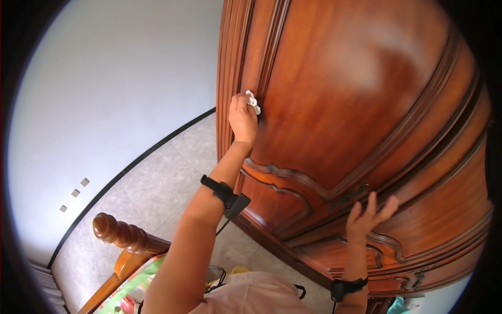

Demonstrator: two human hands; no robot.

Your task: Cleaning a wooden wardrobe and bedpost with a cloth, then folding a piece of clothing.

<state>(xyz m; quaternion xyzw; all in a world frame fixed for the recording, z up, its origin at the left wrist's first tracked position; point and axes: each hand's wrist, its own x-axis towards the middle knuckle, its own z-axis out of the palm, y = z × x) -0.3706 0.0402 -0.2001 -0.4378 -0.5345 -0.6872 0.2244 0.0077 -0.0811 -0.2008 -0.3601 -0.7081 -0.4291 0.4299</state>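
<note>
My left hand (244, 119) is closed around a crumpled white cloth or tissue (253, 103), which rests against the grooved moulding near the left edge of a glossy wooden wardrobe (313, 117). Lower right, my right hand (368, 218) holds nothing; its fingers are spread in front of the wardrobe doors, near a dark ornate handle (355, 194). Whether its fingertips touch the wood, I cannot tell. Both arms wear black straps with small devices.
A white wall (117, 70) with a black baseboard lies left, above a grey tiled floor (157, 188). At lower left stands a turned wooden bedpost (129, 235), beside colourful bedding (129, 290). Several small square plates (75, 192) sit on the wall.
</note>
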